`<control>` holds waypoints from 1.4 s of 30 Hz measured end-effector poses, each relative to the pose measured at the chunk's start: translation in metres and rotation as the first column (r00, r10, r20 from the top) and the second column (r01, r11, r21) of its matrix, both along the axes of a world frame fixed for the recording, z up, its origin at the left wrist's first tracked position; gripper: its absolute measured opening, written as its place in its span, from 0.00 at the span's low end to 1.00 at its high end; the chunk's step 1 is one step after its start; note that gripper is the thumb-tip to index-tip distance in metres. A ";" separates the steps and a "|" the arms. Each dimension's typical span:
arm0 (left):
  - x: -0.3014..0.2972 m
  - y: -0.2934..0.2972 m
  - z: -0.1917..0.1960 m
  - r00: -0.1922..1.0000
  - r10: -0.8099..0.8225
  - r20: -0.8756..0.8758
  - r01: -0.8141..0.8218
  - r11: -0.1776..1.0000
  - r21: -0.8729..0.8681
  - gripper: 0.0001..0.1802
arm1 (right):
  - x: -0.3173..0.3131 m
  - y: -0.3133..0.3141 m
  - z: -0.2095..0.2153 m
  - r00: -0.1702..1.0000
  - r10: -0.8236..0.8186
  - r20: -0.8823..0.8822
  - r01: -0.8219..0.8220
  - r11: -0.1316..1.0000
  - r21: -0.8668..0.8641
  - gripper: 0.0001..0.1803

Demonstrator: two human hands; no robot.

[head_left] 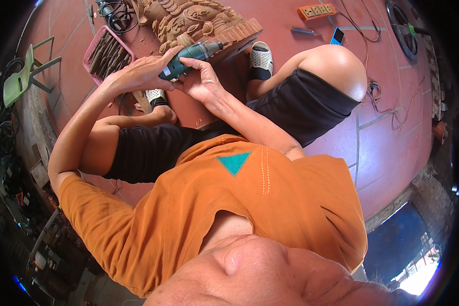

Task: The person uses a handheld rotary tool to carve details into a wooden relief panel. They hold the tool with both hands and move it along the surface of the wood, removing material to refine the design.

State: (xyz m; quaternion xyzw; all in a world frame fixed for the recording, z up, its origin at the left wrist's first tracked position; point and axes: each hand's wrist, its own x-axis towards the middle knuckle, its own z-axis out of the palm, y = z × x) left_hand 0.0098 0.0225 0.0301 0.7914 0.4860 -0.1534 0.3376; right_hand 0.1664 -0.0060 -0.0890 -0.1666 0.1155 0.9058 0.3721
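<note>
My left hand (147, 70) and right hand (205, 85) both grasp the green power tool (190, 54), near the brown carving (199, 23).

I saw the tool (193, 51) in dark green with a grey nose (212, 48). The carving (194, 23) was reddish brown, the tray (90, 71) pink, its rods (107, 53) brown. I made out an orange power strip (302, 14) with paler sockets (316, 9), a bright blue phone screen (337, 35) and a light green chair (18, 86). The floor (387, 132) was terracotta red, crossed by grey lines (358, 137). The shirt (188, 204) showed orange, with a teal triangle (234, 162) and pale dashed stitching (265, 171); the shorts (306, 107) were black, the sandals (261, 58) white with dark dots.
</note>
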 end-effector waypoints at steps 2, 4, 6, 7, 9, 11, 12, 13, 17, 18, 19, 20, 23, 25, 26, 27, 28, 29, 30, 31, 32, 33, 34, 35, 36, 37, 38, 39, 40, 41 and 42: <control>0.002 0.000 0.002 1.000 0.001 0.005 -0.001 1.000 -0.008 0.56 | 0.001 -0.001 0.001 1.000 -0.004 0.005 0.004 1.000 -0.006 0.18; 0.003 0.001 0.003 1.000 0.001 0.010 -0.001 1.000 -0.009 0.56 | 0.001 -0.001 0.001 1.000 -0.008 0.007 0.008 1.000 -0.009 0.18; 0.002 0.001 0.001 1.000 -0.006 0.015 0.006 1.000 0.000 0.56 | 0.002 -0.002 0.003 1.000 -0.011 0.008 0.011 1.000 -0.007 0.18; 0.001 0.000 0.001 1.000 -0.010 0.017 0.009 1.000 0.005 0.56 | 0.002 -0.002 0.004 1.000 -0.012 0.008 0.012 1.000 -0.007 0.18; 0.002 0.001 0.002 1.000 -0.009 0.023 0.009 1.000 0.004 0.56 | 0.002 -0.001 0.003 1.000 -0.013 0.006 0.013 1.000 -0.006 0.18; 0.003 0.001 0.003 1.000 -0.001 0.015 0.001 1.000 -0.004 0.55 | 0.002 0.000 0.002 1.000 -0.009 0.004 0.009 1.000 -0.006 0.18; 0.003 0.002 0.004 1.000 0.006 0.005 -0.006 1.000 -0.011 0.55 | 0.001 0.001 0.001 1.000 -0.005 0.003 0.005 1.000 -0.006 0.18; 0.003 0.002 0.004 1.000 0.013 -0.005 -0.014 1.000 -0.019 0.55 | 0.001 0.001 0.001 1.000 -0.002 0.002 0.002 1.000 -0.006 0.18; 0.000 0.001 0.000 1.000 0.025 -0.016 -0.025 1.000 -0.007 0.55 | 0.000 0.004 0.000 1.000 0.011 0.011 -0.011 1.000 0.020 0.18; 0.000 0.001 -0.001 0.999 0.030 -0.015 -0.030 1.000 -0.008 0.55 | -0.002 0.005 -0.002 1.000 0.007 0.013 -0.008 1.000 0.022 0.18; 0.000 0.002 -0.001 0.999 0.035 -0.014 -0.035 0.999 -0.009 0.55 | -0.003 0.005 -0.003 1.000 0.003 0.016 -0.004 1.000 0.024 0.18; -0.003 0.001 -0.003 0.999 0.038 -0.002 -0.038 0.999 0.000 0.55 | -0.004 0.006 -0.002 1.000 0.006 0.020 -0.007 1.000 0.026 0.18; -0.008 0.000 -0.008 0.999 0.047 0.015 -0.047 0.999 0.020 0.54 | -0.005 0.007 0.000 0.999 0.015 0.029 -0.016 0.999 0.037 0.18; -0.008 0.000 -0.008 0.998 0.056 -0.002 -0.056 0.998 0.026 0.53 | -0.006 0.007 0.000 0.999 0.020 0.035 -0.022 0.999 0.049 0.17; -0.009 0.000 -0.008 0.998 0.054 0.015 -0.054 0.998 0.025 0.53 | -0.006 0.008 -0.003 1.000 0.023 0.021 -0.024 0.999 0.045 0.18; -0.009 0.000 -0.008 0.998 0.052 0.032 -0.053 0.998 0.023 0.53 | -0.006 0.009 -0.007 1.000 0.026 0.007 -0.026 0.999 0.041 0.19; -0.009 0.001 -0.008 0.998 0.050 0.049 -0.051 0.998 0.021 0.53 | -0.007 0.009 -0.010 1.000 0.028 -0.006 -0.028 0.999 0.037 0.20; -0.009 0.000 -0.008 0.998 0.047 0.044 -0.049 0.998 0.028 0.53 | -0.008 0.009 -0.009 1.000 0.025 0.008 -0.026 0.998 0.053 0.20; -0.009 0.000 -0.006 0.998 0.045 0.039 -0.046 0.998 0.035 0.53 | -0.008 0.009 -0.007 1.000 0.022 0.021 -0.024 0.997 0.069 0.19; -0.009 0.000 -0.005 0.999 0.042 0.034 -0.043 0.998 0.042 0.53 | -0.009 0.009 -0.006 0.999 0.019 0.035 -0.022 0.996 0.085 0.19; -0.009 -0.001 -0.006 0.998 0.048 0.035 -0.050 0.998 0.042 0.53 | -0.009 0.009 -0.005 0.999 0.019 0.033 -0.022 0.996 0.089 0.19; -0.010 -0.002 -0.008 0.998 0.054 0.037 -0.056 0.998 0.042 0.54 | -0.008 0.009 -0.004 0.999 0.018 0.030 -0.021 0.996 0.092 0.20; -0.010 -0.002 -0.009 0.997 0.060 0.039 -0.062 0.997 0.042 0.54 | -0.008 0.009 -0.004 0.999 0.018 0.028 -0.021 0.995 0.096 0.20; -0.009 -0.002 -0.009 0.997 0.061 0.036 -0.062 0.997 0.040 0.54 | -0.008 0.010 -0.007 1.000 0.022 0.009 -0.023 0.996 0.090 0.20; -0.008 -0.001 -0.009 0.998 0.061 0.033 -0.062 0.997 0.039 0.53 | -0.008 0.012 -0.012 1.000 0.027 -0.011 -0.026 0.996 0.083 0.20; -0.007 -0.001 -0.009 0.998 0.061 0.031 -0.063 0.997 0.037 0.53 | -0.008 0.013 -0.015 0.999 0.031 -0.031 -0.028 0.997 0.077 0.20; -0.007 -0.001 -0.009 0.997 0.063 0.032 -0.064 0.997 0.036 0.53 | -0.009 0.013 -0.015 0.999 0.030 -0.021 -0.028 0.996 0.089 0.20; -0.007 -0.001 -0.009 0.997 0.065 0.032 -0.066 0.997 0.036 0.53 | -0.010 0.012 -0.015 1.000 0.029 -0.011 -0.028 0.995 0.101 0.20; -0.007 -0.001 -0.009 0.997 0.067 0.033 -0.068 0.997 0.035 0.53 | -0.010 0.012 -0.015 1.000 0.028 -0.001 -0.028 0.993 0.113 0.20; -0.008 0.000 -0.009 0.997 0.067 0.029 -0.068 0.997 0.024 0.53 | -0.009 0.012 -0.013 1.000 0.026 0.004 -0.026 0.994 0.103 0.20; -0.008 0.000 -0.009 0.997 0.067 0.024 -0.067 0.998 0.013 0.53 | -0.008 0.010 -0.010 1.000 0.024 0.008 -0.024 0.995 0.094 0.20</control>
